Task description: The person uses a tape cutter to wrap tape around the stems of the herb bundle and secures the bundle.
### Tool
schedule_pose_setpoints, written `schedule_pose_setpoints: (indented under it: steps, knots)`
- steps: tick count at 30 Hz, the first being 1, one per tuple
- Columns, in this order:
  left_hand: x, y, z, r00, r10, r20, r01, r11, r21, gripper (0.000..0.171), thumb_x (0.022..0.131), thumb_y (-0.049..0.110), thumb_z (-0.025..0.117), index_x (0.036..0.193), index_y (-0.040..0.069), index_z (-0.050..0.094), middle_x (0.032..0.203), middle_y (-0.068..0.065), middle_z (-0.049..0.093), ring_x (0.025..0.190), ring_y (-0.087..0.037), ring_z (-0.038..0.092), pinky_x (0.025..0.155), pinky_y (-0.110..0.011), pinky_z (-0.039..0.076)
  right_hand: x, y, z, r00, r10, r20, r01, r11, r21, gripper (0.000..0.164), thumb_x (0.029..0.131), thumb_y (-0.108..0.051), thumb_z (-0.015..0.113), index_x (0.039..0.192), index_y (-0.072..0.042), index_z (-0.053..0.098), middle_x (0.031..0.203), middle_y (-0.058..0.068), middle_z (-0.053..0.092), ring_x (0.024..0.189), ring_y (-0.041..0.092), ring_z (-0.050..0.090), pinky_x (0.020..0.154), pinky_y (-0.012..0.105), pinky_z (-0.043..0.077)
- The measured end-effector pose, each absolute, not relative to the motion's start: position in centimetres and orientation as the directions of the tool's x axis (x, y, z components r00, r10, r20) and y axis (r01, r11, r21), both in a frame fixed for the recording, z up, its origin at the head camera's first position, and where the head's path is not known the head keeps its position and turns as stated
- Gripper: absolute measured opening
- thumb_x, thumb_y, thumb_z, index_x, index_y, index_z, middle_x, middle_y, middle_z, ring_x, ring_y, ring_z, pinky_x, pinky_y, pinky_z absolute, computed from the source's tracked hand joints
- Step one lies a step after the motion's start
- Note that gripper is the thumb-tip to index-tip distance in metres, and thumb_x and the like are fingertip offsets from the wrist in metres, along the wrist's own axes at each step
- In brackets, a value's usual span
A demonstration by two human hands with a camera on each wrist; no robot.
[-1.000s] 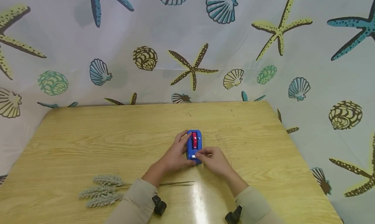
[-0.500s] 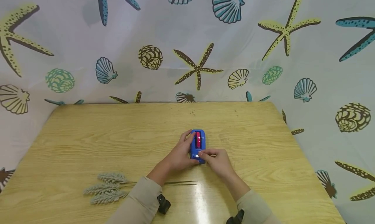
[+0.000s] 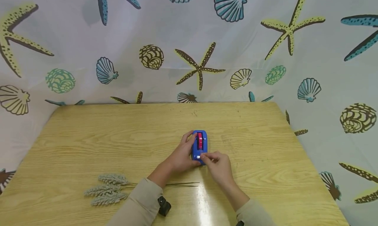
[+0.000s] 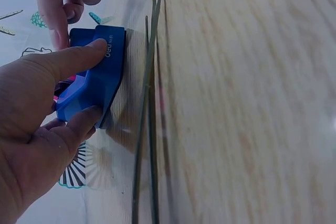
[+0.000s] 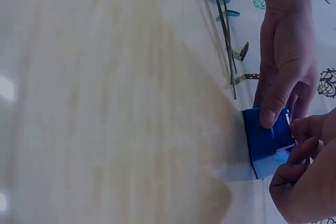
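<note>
A blue tape dispenser [image 3: 205, 148] with a pink-red tape roll [image 3: 200, 141] stands on the wooden table in the head view. My left hand [image 3: 180, 156] grips it from the left side, fingers along the far part and thumb at the near end. In the left wrist view that thumb lies across the dispenser's blue body [image 4: 109, 72]. My right hand [image 3: 220, 168] is at the dispenser's near end, thumb and index finger pinching the tape end by the cutter. The clear tape itself is hardly visible. The right wrist view shows the right fingers [image 5: 302, 153] curled close to the dispenser [image 5: 265, 142].
Several dried grass stalks with fluffy grey-green heads [image 3: 107, 190] lie at the left front of the table [image 3: 118, 134], their thin stems [image 3: 184, 184] running under the left forearm. A cloth [image 3: 127, 32] printed with shells and starfish hangs behind and beside the table.
The head view has shifted slightly. My right hand and wrist have drawn back a little toward the body, fingertips still by the cutter. The left hand keeps its grip on the dispenser.
</note>
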State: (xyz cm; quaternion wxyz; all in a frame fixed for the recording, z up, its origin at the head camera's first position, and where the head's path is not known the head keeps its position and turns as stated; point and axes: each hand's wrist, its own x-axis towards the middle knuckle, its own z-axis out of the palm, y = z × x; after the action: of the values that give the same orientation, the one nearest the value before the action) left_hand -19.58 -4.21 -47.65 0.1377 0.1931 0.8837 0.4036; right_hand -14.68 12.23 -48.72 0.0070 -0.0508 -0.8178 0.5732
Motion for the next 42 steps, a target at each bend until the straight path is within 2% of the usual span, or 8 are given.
schedule_pose_setpoints:
  steps: [5,10,15,22,31,42]
  knots:
    - [-19.4,-4.1,-47.8,-0.887,0.457,-0.074,0.239,0.589,0.772,0.106,0.08,0.015,0.085,0.159,0.004,0.015,0.167,-0.014,0.005,0.146,-0.034,0.038,0.118,-0.043,0.034,-14.2,12.2,-48.5,-0.993,0.097,-0.062,0.092,0.35,-0.932,0.019,0.09,-0.02,0.074,0.097,-0.003,0.079,0.086,0.008,0.069,0.062,0.009,0.048,0.049,0.02,0.038]
    - [-19.4,-4.0,-47.9,-0.886,0.457,-0.073,0.244,0.594,0.767,0.106,0.081,0.016,0.085,0.159,0.004,0.015,0.167,-0.015,0.005,0.146,-0.035,0.036,0.118,-0.044,0.034,-13.8,12.2,-48.1,-0.99,0.092,-0.104,0.129,0.341,-0.931,0.02,0.091,-0.02,0.073,0.098,-0.001,0.078,0.081,0.005,0.067,0.053,0.005,0.043,0.045,0.019,0.036]
    - [-19.6,-4.1,-47.9,-0.891,0.449,-0.061,0.246,0.591,0.768,0.107,0.08,0.016,0.085,0.159,0.002,0.015,0.166,-0.016,0.006,0.147,-0.035,0.034,0.119,-0.046,0.031,-13.6,12.1,-47.7,-0.991,0.08,-0.111,0.133,0.354,-0.926,0.019,0.091,-0.017,0.072,0.096,0.001,0.078,0.08,0.005,0.067,0.057,0.006,0.046,0.047,0.019,0.037]
    - [-19.7,-4.1,-47.9,-0.889,0.45,-0.08,0.226,0.585,0.779,0.108,0.08,0.018,0.085,0.16,0.005,0.013,0.167,-0.014,0.004,0.148,-0.033,0.033,0.119,-0.042,0.033,-13.2,12.2,-47.7,-0.985,0.081,-0.153,0.171,0.35,-0.921,0.019,0.091,-0.016,0.071,0.096,0.002,0.077,0.08,0.004,0.065,0.063,0.008,0.048,0.05,0.02,0.039]
    - [-19.5,-3.9,-47.8,-0.889,0.448,-0.093,0.203,0.568,0.798,0.11,0.078,0.012,0.086,0.16,0.006,0.012,0.167,-0.013,0.002,0.146,-0.034,0.037,0.114,-0.04,0.039,-12.4,12.5,-47.4,-0.975,0.061,-0.212,0.22,0.364,-0.905,0.022,0.092,-0.019,0.071,0.096,0.001,0.076,0.084,0.005,0.065,0.069,0.011,0.05,0.054,0.021,0.041]
    - [-19.7,-3.9,-48.1,-0.89,0.447,-0.088,0.198,0.553,0.809,0.11,0.078,0.007,0.085,0.16,0.007,0.012,0.167,-0.012,0.002,0.145,-0.034,0.038,0.115,-0.041,0.037,-11.5,12.7,-47.1,-0.964,0.05,-0.262,0.263,0.325,-0.908,0.026,0.092,-0.024,0.072,0.098,0.001,0.075,0.088,0.005,0.064,0.077,0.014,0.049,0.061,0.024,0.042]
